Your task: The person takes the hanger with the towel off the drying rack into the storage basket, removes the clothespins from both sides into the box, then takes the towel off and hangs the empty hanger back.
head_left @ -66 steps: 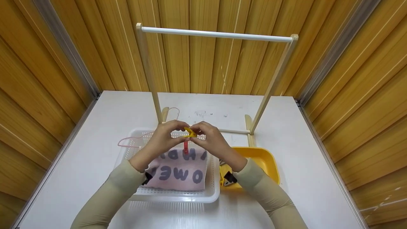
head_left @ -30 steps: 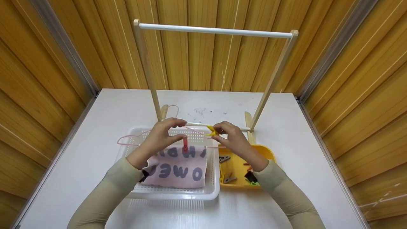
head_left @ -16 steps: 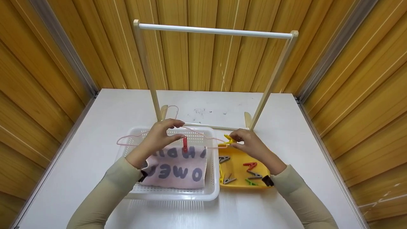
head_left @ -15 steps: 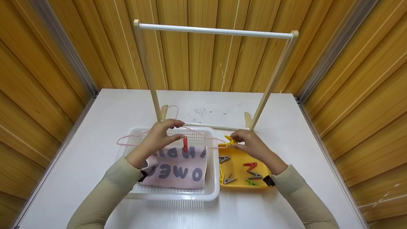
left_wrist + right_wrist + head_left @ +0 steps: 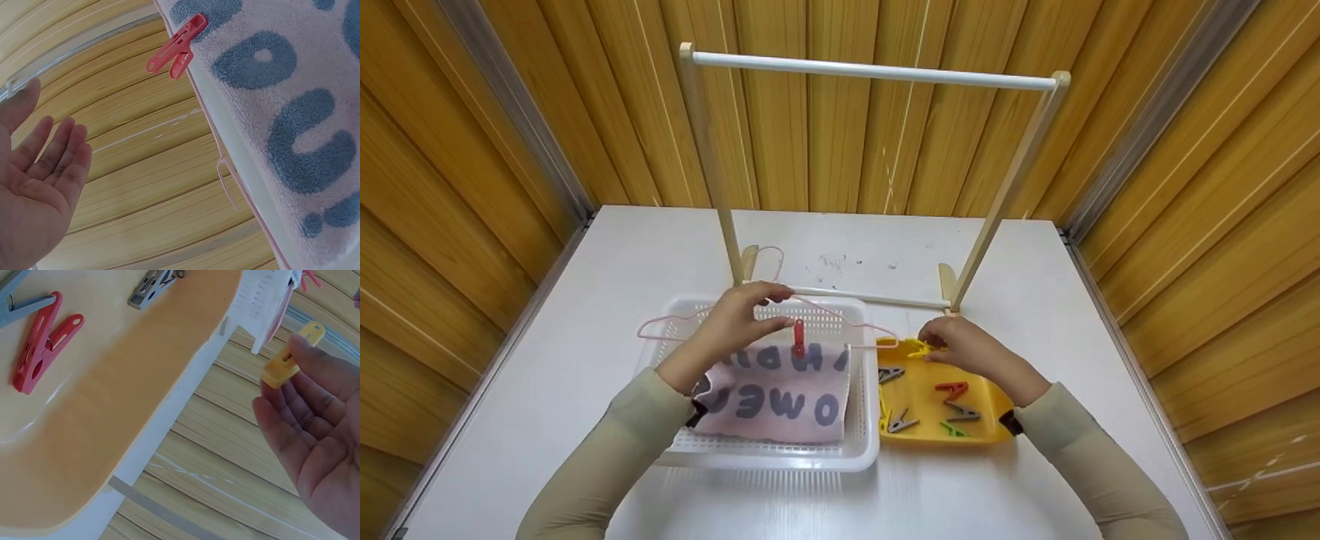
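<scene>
A pink towel with dark letters lies over a white plastic basket, with a pink hanger along its far edge. A red clothespin clips the towel's edge to the hanger's lower bar; in the left wrist view its handles stick out. My left hand hovers beside that clothespin, fingers loosely bent and holding nothing. Between thumb and fingers, my right hand pinches a yellow clothespin over the far side of a yellow tray.
Inside the tray lie a red clothespin, a green one and several grey and yellow ones. Behind the basket stands a wooden rack with a white top bar. Wood-patterned panels enclose the white table.
My right hand has moved right and toward me with the yellow clothespin, from beside the left hand, past the hanger's end, to over the tray. The left hand has stayed almost in place.
</scene>
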A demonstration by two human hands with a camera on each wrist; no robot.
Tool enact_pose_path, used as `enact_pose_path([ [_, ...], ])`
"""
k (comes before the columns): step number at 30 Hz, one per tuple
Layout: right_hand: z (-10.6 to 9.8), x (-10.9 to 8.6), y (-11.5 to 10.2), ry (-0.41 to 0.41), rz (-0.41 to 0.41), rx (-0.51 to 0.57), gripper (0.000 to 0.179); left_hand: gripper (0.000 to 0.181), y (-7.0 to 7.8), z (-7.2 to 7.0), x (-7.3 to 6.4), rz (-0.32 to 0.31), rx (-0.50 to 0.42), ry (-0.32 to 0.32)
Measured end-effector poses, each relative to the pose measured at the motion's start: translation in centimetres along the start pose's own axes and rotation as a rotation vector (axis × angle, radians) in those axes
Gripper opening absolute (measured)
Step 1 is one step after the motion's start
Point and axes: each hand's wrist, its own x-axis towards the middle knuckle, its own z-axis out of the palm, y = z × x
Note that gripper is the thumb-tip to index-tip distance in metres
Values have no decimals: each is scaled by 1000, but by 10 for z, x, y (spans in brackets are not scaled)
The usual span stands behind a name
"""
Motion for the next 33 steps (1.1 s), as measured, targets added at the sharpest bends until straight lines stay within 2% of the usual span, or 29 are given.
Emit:
enact_pose_path([
  [16,24,31,2,-292,-8,-236,16,44,-10,4,7,-37,-10,-90],
  [26,43,37,8,-376,67,-174,21,51,-18,15,18,-124,-6,-177],
  [33,46,31,7,-398,206,-44,18,52,-23,21,26,-103,42,-241],
])
